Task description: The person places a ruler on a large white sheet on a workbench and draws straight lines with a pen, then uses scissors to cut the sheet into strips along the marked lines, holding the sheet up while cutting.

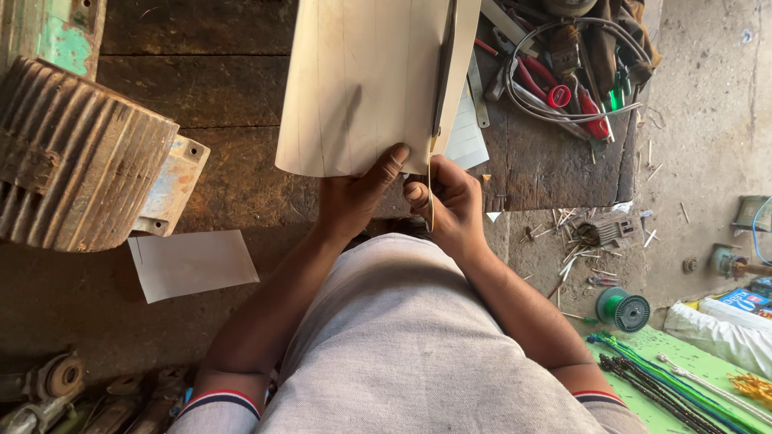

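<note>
A large cream sheet of stiff paper (pixel 362 80) with faint ruled lines lies over the dark wooden workbench (pixel 201 88). My left hand (pixel 358 193) pinches the sheet's near edge, thumb on top. My right hand (pixel 450 201) grips long scissors (pixel 442 72) whose blades run up through the sheet near its right side, splitting off a narrow strip (pixel 465 56).
A ribbed electric motor housing (pixel 76 157) sits at the left. A smaller paper piece (pixel 193 264) lies below it. Pliers, screwdrivers and wire (pixel 571 72) pile at the bench's right end. A green wire spool (pixel 623 309) stands on the littered floor.
</note>
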`<state>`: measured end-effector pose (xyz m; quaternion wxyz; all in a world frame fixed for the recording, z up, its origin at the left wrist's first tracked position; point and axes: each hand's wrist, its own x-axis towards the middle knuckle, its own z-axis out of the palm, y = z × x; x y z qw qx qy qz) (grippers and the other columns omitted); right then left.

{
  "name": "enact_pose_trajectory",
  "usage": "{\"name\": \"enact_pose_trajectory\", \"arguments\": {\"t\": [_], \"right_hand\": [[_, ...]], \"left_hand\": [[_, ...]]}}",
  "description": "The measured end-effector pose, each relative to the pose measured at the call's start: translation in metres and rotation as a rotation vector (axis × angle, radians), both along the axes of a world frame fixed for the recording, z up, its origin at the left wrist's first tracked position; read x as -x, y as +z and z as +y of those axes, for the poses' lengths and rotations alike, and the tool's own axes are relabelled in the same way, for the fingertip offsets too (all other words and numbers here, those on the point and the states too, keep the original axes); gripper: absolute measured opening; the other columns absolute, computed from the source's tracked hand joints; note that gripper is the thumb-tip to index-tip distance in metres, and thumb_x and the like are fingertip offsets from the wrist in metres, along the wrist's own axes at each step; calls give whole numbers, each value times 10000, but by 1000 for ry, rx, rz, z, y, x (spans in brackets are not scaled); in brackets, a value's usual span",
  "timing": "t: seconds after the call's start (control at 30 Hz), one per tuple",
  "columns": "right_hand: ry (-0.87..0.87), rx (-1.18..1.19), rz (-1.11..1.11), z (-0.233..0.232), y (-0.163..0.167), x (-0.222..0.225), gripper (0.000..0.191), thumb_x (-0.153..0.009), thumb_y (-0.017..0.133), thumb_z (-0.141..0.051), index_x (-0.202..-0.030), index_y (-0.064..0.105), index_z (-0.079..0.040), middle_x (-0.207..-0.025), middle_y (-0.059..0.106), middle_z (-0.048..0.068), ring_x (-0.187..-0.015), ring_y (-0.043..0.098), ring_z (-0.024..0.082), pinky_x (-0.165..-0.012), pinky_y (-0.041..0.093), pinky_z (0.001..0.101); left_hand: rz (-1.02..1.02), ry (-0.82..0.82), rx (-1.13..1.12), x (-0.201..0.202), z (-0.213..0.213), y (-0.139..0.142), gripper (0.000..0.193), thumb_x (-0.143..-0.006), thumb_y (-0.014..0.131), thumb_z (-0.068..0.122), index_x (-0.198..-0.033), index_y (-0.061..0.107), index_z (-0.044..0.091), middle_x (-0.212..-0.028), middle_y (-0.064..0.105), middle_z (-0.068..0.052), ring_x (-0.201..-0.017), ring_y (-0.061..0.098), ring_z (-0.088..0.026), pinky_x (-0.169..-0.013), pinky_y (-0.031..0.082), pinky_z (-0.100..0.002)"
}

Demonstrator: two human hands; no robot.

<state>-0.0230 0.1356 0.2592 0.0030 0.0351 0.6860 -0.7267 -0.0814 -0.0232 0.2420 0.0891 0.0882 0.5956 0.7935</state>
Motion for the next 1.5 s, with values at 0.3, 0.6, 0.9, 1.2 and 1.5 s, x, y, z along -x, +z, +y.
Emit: {"name": "enact_pose_trajectory", "arguments": {"t": [0.3,0.6,0.9,1.2,1.5], "right_hand": [[-18,-84,-41,-1,-5,5,407,-959,755,-406,-994,657,-12,-768,605,-41,-696,569,25,-618,476,198],[-42,36,-27,5,-4,23,418,-983,745,-408,-1073,665,-8,-833,613,-41,-745,561,26,-652,501,199],[-35,89,-100,18,-18,38,361,-990,731,-388,-1000,679,-31,-815,639,-28,-705,595,31,-625,516,204],[16,151,-180,58,-31,46,302,-979,780,-307,-1013,689,-21,-782,644,-21,-663,587,38,-601,503,211],[371,48,-53,85,-7,2,778,-865,715,-725,-1158,631,-9,-979,663,9,-859,629,86,-757,537,255]], "left_hand": [[13,29,-13,6,1,-6,273,-1011,742,244,-1135,693,5,-1004,743,-74,-897,729,-140,-740,595,-268],[19,-22,-24,5,4,-10,258,-1037,738,256,-1122,703,15,-985,737,-54,-893,707,-118,-751,584,-261],[-4,18,131,13,17,-19,256,-994,741,257,-1048,736,7,-836,714,-38,-696,648,-107,-599,536,-260],[26,106,44,19,28,-19,402,-1032,693,367,-1186,677,-4,-1062,728,-96,-1004,718,-170,-884,621,-296],[239,497,208,38,50,12,398,-1017,695,381,-1098,742,-6,-835,766,-103,-739,804,-188,-625,681,-295]]}}
